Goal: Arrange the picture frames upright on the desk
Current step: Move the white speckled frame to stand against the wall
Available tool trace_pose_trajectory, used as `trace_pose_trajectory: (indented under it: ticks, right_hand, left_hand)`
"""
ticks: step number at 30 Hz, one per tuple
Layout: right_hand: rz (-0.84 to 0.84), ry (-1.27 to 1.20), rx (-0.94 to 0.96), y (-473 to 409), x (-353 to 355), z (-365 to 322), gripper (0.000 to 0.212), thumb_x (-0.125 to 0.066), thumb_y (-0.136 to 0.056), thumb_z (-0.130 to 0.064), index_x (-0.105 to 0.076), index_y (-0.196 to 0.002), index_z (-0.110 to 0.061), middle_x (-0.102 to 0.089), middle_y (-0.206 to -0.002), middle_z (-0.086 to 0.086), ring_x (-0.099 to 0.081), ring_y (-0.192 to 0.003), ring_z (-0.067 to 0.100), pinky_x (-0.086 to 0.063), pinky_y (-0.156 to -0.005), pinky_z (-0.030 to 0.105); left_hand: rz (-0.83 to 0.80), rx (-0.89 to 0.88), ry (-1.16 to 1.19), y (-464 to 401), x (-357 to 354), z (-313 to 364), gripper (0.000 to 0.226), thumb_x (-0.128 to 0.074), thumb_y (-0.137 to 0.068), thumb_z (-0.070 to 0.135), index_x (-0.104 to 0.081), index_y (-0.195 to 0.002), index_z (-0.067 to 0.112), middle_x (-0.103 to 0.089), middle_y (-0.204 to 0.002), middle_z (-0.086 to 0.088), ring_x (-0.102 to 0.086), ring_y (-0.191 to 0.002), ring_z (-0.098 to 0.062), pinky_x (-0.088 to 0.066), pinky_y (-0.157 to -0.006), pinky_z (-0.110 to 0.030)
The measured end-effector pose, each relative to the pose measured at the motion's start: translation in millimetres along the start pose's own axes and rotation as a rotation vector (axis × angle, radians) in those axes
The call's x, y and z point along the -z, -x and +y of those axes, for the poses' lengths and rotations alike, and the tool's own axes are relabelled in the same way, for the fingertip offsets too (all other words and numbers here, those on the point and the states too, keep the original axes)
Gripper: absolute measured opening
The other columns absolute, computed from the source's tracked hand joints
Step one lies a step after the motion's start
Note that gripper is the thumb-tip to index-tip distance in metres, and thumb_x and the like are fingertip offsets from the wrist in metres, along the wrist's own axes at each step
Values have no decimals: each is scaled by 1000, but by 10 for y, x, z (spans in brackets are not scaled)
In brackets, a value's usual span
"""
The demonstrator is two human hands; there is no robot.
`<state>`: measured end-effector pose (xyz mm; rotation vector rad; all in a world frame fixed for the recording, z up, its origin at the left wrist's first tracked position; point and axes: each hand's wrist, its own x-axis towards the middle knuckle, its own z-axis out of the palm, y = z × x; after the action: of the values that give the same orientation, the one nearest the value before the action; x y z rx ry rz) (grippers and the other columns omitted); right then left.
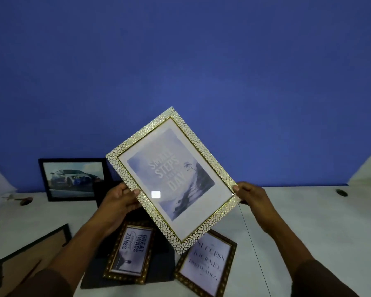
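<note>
The white-and-gold frame [171, 179] hangs in the air above the desk [298, 221], turned diagonally, glass toward the camera. The left hand [118, 200] pinches its lower left edge, thumb on the front and fingers behind; the right hand [250, 196] pinches the right corner the same way.

Both grips sit on narrow edges low on the frame, so most of its length stands above the hands. I judge that a slackened pinch on either side could let it swing or slip. Straight below lie two brown frames, the "Great Things" one [130, 251] and the "Success" one [208, 264], flat and face up; a drop would likely land glass on glass.

The car frame [73, 179] already stands against the blue wall [180, 61]. Setting the held frame down just beside it risks knocking it over. Whether the held frame has a back stand is hidden, and without one it could slide flat on the smooth top.

A black frame [30, 254] lies at the left, near the left sleeve, which could catch it
</note>
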<state>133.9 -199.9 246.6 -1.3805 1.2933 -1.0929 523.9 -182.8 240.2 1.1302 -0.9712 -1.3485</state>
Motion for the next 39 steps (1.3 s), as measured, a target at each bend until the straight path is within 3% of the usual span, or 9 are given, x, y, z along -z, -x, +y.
trace_pose_trajectory:
  ticks: [2, 6, 13, 16, 19, 24, 29, 34, 39]
  right_hand:
    - [-60, 133, 33, -110, -6, 1, 24, -56, -102, -26, -75, -91, -16, -75, -86, -7, -68, -81, 3, -51, -74, 16]
    - [-48, 338, 75, -454, -37, 149, 32, -55, -101, -39, -71, -86, -16, -74, -87, 0, -70, -89, 15, -53, -85, 40]
    - [24, 458, 29, -921, 273, 410, 32, -52, -99, -50, -70, -94, -24, -75, -94, -5, -70, -92, 12, -56, -85, 40]
    - [-13, 541, 13, -1085, 389, 542, 28, -49, -101, -44, -69, -107, -26, -73, -106, -7, -67, -100, 9, -55, -87, 34]
    - [-89, 642, 5, -1308, 514, 726, 17, -51, -103, -34, -62, -111, -25, -70, -107, -7, -65, -97, 12, -49, -78, 25]
    - [-220, 765, -33, -1740, 732, 1135, 12, -60, -99, -25, -56, -109, -31, -69, -99, -9, -71, -92, 19, -54, -78, 33]
    - [-264, 793, -43, -2227, 825, 1560, 26, -62, -96, -22, -61, -123, -22, -74, -114, 0, -69, -103, 27, -40, -73, 26]
    - [-338, 759, -75, -2595, 902, 1980, 32, -58, -99, -29, -59, -129, -19, -71, -125, 5, -69, -109, 27, -54, -85, 32]
    - [-355, 708, -115, -2764, 917, 2199, 33, -56, -100, -29, -58, -131, -17, -70, -127, 5, -69, -111, 28, -53, -86, 31]
  left_hand:
    - [-37, 22, -60, -164, -24, -1, 28, -58, -96, 7, -64, -122, 14, -74, -118, -9, -71, -108, -27, -58, -86, -39]
    - [-103, 70, -135, -567, -167, -74, 30, -60, -95, 5, -63, -124, 13, -75, -117, -7, -71, -108, -27, -60, -84, -38]
    - [-125, 108, -194, -1194, -538, -255, 28, -60, -96, 6, -62, -123, 16, -77, -113, -1, -73, -105, -19, -60, -84, -34]
    - [-112, 114, -227, -1421, -668, -347, 32, -61, -96, 6, -61, -126, 18, -76, -116, 0, -72, -108, -18, -60, -88, -35]
    - [-95, 101, -297, -1674, -794, -457, 33, -63, -96, 8, -63, -124, 24, -73, -120, -1, -68, -113, -21, -56, -96, -43]
    - [-4, 91, -413, -2012, -1113, -787, 35, -62, -96, 8, -65, -124, 29, -73, -120, 8, -67, -113, -12, -55, -98, -42]
    - [160, 126, -499, -2400, -1419, -1144, 35, -56, -95, 1, -65, -122, 22, -73, -117, 6, -68, -109, -12, -55, -97, -41]
    - [219, 154, -645, -2728, -1545, -1401, 36, -55, -93, 6, -65, -123, 25, -71, -121, 4, -67, -110, -17, -54, -97, -43]
    - [196, 134, -686, -2928, -1604, -1463, 32, -56, -95, 5, -64, -121, 21, -73, -117, 3, -68, -108, -13, -53, -89, -33]
